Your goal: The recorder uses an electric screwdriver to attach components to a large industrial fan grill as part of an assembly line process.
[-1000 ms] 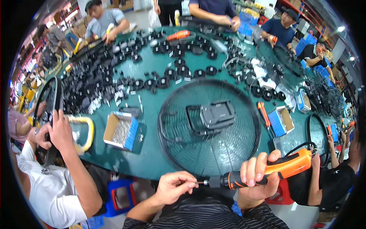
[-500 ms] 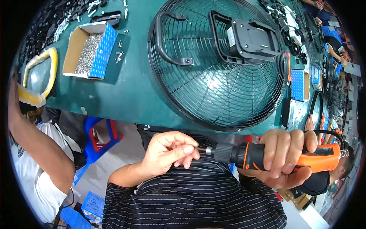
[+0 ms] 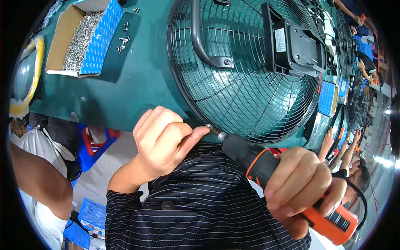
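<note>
Slantwise in the right hand [image 3: 303, 183], an orange-and-black power screwdriver [image 3: 257, 162].

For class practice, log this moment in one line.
left hand: by bit tip | right hand: holds power screwdriver | table: fan guard, screw box

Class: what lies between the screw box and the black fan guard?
Several loose screws near the box, then green tabletop; the head view shows this.

Left hand [image 3: 160, 139] curled, thumb [image 3: 195, 136] extended rightward, right hand [image 3: 302, 185] gripping
</note>
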{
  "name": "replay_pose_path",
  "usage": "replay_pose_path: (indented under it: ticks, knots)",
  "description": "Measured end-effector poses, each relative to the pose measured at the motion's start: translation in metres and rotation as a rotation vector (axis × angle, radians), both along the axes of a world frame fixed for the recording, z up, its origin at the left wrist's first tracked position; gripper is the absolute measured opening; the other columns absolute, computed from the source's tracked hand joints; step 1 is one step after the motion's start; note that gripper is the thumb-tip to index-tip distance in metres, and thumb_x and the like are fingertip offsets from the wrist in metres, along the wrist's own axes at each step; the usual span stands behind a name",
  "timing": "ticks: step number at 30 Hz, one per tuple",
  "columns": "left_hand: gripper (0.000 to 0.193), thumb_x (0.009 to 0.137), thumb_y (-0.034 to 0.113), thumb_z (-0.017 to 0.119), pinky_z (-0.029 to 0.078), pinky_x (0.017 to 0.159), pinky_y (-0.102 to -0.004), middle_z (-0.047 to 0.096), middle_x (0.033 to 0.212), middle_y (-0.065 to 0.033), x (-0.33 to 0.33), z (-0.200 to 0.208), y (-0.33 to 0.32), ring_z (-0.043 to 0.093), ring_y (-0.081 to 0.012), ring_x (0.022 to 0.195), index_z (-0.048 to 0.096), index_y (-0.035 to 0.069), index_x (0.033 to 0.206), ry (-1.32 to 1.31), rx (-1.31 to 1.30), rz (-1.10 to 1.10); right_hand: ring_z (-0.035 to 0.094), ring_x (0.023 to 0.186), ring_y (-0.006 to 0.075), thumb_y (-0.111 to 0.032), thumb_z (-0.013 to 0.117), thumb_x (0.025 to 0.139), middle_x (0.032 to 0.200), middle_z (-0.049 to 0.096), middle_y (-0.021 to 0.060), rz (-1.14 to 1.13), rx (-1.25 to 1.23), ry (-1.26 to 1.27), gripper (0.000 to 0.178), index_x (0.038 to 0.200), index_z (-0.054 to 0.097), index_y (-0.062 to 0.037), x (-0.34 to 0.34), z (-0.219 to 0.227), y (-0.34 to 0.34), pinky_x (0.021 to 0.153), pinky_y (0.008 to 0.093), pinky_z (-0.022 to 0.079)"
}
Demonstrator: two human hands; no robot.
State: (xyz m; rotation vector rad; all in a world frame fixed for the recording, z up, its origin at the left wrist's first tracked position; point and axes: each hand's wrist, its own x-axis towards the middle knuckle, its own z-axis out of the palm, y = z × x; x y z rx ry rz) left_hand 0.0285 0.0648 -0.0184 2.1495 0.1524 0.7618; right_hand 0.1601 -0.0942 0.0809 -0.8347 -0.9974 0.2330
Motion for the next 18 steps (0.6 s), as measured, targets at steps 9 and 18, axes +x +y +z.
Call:
replay_pose_path:
  ticks: [9,18]
  knots:
    - [0.039,0.060,0.013,0.091,0.034,0.050,-0.0334,0.049,0.067,-0.0041,-0.001,-0.009,0.004,0.048,-0.0218,0.056,0.054,0.007,0.072,0.073,-0.077,-0.008,0.067,0.057,0.0237,-0.002,0.079,0.076,0.071,0.066,0.0120,0.217,-0.191,-0.039,0.038,0.104,0.053,-0.0030,0.006,0.003,0.014,0.053,0.0351,0.059]
    - [0.039,0.059,0.015,0.090,0.033,0.050,-0.0335,0.048,0.067,-0.0034,0.002,-0.010,0.007,0.046,-0.0217,0.055,0.054,0.008,0.070,0.074,-0.132,-0.039,0.067,0.054,0.0208,0.003,0.079,0.074,0.069,0.067,0.0106,0.183,-0.245,-0.055,0.034,0.101,0.059,-0.0025,0.001,0.015,0.040,0.054,0.0306,0.058]
